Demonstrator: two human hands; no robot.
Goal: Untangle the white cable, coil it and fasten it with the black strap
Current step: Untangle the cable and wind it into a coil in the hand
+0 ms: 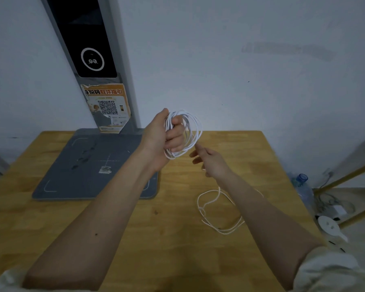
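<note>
Mostly coiled: left hand (167,133) gripped the white cable (185,131) loops above the table (135,239), right hand (211,163) pinched the feeding strand. Loose tail (217,209) lay looped on the wood; could snag or kink if pulled fast. Strap not visible.

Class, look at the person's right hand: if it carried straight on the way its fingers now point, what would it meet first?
Most likely the coiled white cable held in the left hand. The right hand points up and left, fingertips just short of the coil's lower right edge. With one view only, depth is uncertain, so it might pass slightly in front.
</note>
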